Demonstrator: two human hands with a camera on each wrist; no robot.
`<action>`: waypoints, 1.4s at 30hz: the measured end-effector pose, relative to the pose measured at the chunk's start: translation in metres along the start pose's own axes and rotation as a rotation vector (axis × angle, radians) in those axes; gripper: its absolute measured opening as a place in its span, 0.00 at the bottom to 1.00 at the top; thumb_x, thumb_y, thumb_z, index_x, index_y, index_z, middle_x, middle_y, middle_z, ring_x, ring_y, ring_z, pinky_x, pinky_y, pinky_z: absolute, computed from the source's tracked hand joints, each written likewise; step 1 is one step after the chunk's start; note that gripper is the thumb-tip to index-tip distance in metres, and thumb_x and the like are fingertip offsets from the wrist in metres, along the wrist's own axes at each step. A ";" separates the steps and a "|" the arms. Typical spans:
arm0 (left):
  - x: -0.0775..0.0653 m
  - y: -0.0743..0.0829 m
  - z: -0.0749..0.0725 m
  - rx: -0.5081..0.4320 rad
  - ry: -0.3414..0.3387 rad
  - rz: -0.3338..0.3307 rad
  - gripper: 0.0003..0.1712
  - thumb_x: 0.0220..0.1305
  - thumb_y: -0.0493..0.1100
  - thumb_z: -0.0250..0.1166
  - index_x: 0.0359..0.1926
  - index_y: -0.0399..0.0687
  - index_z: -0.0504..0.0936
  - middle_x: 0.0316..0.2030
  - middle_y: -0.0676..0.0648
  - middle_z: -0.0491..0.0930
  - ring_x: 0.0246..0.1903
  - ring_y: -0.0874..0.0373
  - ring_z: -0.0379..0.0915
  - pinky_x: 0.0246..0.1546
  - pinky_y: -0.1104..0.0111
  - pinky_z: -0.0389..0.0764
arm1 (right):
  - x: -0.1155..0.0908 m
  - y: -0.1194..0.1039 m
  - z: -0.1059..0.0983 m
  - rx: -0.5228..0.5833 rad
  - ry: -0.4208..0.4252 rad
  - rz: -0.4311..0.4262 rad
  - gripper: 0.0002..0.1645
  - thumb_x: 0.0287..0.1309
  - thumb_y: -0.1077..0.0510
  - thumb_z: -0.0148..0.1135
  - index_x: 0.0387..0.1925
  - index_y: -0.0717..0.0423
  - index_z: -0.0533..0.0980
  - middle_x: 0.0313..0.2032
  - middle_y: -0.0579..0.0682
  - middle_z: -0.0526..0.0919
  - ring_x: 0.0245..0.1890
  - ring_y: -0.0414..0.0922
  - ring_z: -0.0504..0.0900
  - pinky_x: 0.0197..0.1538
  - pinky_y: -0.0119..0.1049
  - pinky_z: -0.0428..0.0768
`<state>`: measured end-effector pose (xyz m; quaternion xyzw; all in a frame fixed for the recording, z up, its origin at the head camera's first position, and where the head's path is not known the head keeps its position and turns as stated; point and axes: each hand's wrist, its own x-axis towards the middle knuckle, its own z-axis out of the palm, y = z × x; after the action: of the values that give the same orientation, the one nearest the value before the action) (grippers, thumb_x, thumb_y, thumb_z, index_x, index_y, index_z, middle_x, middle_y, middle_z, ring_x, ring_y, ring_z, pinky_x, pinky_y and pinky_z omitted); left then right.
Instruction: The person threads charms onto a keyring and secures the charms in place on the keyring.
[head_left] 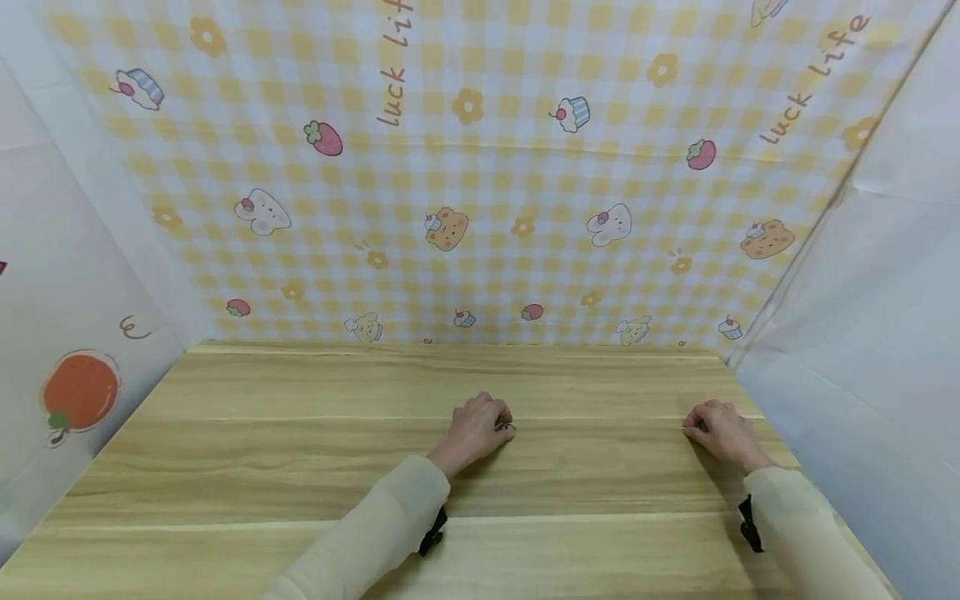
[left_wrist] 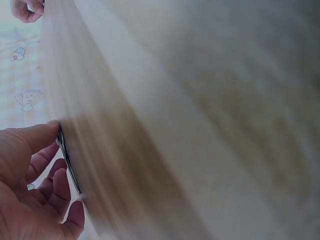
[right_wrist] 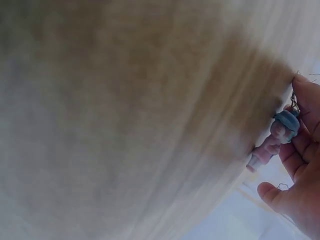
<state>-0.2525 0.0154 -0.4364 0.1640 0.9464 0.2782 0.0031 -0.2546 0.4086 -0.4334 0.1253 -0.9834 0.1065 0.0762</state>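
Near the middle of the table, my left hand [head_left: 477,427] pinches a thin, dark metal ring [left_wrist: 69,160], which appears edge-on in the left wrist view. The ring is close to the wood. My right hand [head_left: 723,429], low over the table's right side, pinches the metal loop of a small figurine charm [right_wrist: 286,126]. The charm has a blue cap and a pinkish body and hangs by a short chain beside the curled fingers. In the head view the fingers mostly hide it. The two hands are well apart.
A wood-grain table [head_left: 247,450] spans the workspace. Behind it hangs a yellow checked cloth [head_left: 495,183] with cartoon prints. Pale cloth walls [head_left: 885,333] close off both sides, the right one near my right arm. Black straps [head_left: 433,533] sit at both wrists.
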 end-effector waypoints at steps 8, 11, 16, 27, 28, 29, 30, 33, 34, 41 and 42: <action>0.001 0.000 0.002 -0.028 0.013 0.005 0.06 0.56 0.42 0.69 0.32 0.47 0.80 0.28 0.52 0.71 0.30 0.58 0.64 0.33 0.64 0.64 | -0.003 -0.003 -0.001 0.073 0.067 -0.028 0.06 0.52 0.64 0.66 0.23 0.55 0.77 0.26 0.50 0.80 0.27 0.46 0.77 0.31 0.43 0.75; 0.001 0.000 0.002 -0.046 0.028 0.022 0.06 0.55 0.41 0.69 0.30 0.47 0.79 0.27 0.52 0.71 0.28 0.59 0.65 0.32 0.65 0.66 | -0.005 -0.010 -0.003 0.199 0.085 -0.016 0.05 0.55 0.66 0.63 0.26 0.59 0.76 0.26 0.50 0.81 0.27 0.38 0.76 0.30 0.33 0.74; -0.001 -0.003 0.002 -0.063 0.065 0.075 0.07 0.54 0.37 0.70 0.26 0.47 0.78 0.22 0.53 0.73 0.23 0.63 0.65 0.27 0.71 0.68 | -0.007 -0.032 -0.009 0.519 0.074 0.047 0.06 0.64 0.64 0.55 0.34 0.66 0.73 0.32 0.57 0.79 0.28 0.33 0.74 0.31 0.28 0.74; -0.007 0.000 -0.003 -0.103 0.093 0.120 0.09 0.53 0.36 0.70 0.22 0.47 0.78 0.20 0.54 0.76 0.19 0.66 0.65 0.24 0.75 0.69 | -0.002 -0.110 -0.016 0.998 0.010 0.041 0.16 0.69 0.59 0.49 0.41 0.72 0.68 0.35 0.42 0.79 0.35 0.34 0.77 0.43 0.27 0.77; -0.008 0.000 -0.004 -0.103 0.100 0.120 0.09 0.53 0.36 0.70 0.22 0.47 0.78 0.20 0.54 0.76 0.19 0.66 0.65 0.24 0.75 0.69 | -0.001 -0.119 -0.016 1.031 0.001 0.018 0.15 0.69 0.59 0.48 0.41 0.73 0.67 0.35 0.42 0.79 0.35 0.35 0.78 0.42 0.28 0.77; -0.009 0.001 -0.006 -0.103 0.108 0.119 0.09 0.53 0.36 0.70 0.22 0.47 0.79 0.20 0.54 0.76 0.19 0.66 0.65 0.24 0.75 0.69 | -0.001 -0.128 -0.016 1.063 -0.013 0.001 0.15 0.69 0.59 0.48 0.40 0.72 0.67 0.34 0.43 0.79 0.34 0.36 0.79 0.42 0.29 0.78; -0.011 0.001 -0.007 -0.107 0.116 0.120 0.08 0.53 0.36 0.70 0.22 0.48 0.79 0.20 0.54 0.77 0.19 0.66 0.66 0.24 0.75 0.69 | -0.001 -0.136 -0.017 1.090 -0.025 -0.015 0.15 0.70 0.59 0.47 0.40 0.72 0.66 0.34 0.44 0.79 0.33 0.37 0.79 0.43 0.29 0.78; -0.015 0.003 -0.012 -0.138 0.137 0.124 0.07 0.53 0.36 0.70 0.22 0.47 0.81 0.20 0.53 0.78 0.19 0.67 0.67 0.23 0.76 0.70 | -0.002 -0.159 -0.015 1.116 -0.047 -0.049 0.14 0.70 0.59 0.47 0.40 0.71 0.66 0.33 0.46 0.78 0.32 0.37 0.79 0.42 0.29 0.78; -0.017 0.004 -0.014 -0.158 0.142 0.128 0.07 0.53 0.36 0.70 0.22 0.47 0.81 0.20 0.53 0.79 0.19 0.68 0.67 0.23 0.77 0.71 | -0.003 -0.166 -0.015 1.110 -0.050 -0.061 0.14 0.70 0.60 0.47 0.40 0.72 0.66 0.33 0.47 0.78 0.32 0.37 0.79 0.40 0.29 0.78; -0.032 0.020 -0.025 -0.326 0.147 0.155 0.04 0.54 0.34 0.69 0.25 0.42 0.83 0.23 0.50 0.82 0.20 0.68 0.72 0.23 0.78 0.74 | -0.011 -0.201 -0.003 1.045 -0.028 -0.158 0.10 0.68 0.65 0.48 0.38 0.73 0.66 0.29 0.60 0.76 0.19 0.38 0.74 0.22 0.32 0.76; -0.034 0.023 -0.027 -0.349 0.144 0.151 0.04 0.54 0.34 0.69 0.25 0.42 0.83 0.23 0.49 0.82 0.20 0.68 0.72 0.23 0.78 0.74 | -0.012 -0.204 -0.001 1.039 -0.018 -0.166 0.10 0.68 0.65 0.48 0.38 0.73 0.66 0.28 0.61 0.76 0.17 0.39 0.73 0.20 0.33 0.75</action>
<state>-0.2156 0.0090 -0.4047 0.2110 0.8668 0.4483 -0.0570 -0.1893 0.2184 -0.3953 0.2248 -0.7883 0.5728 0.0036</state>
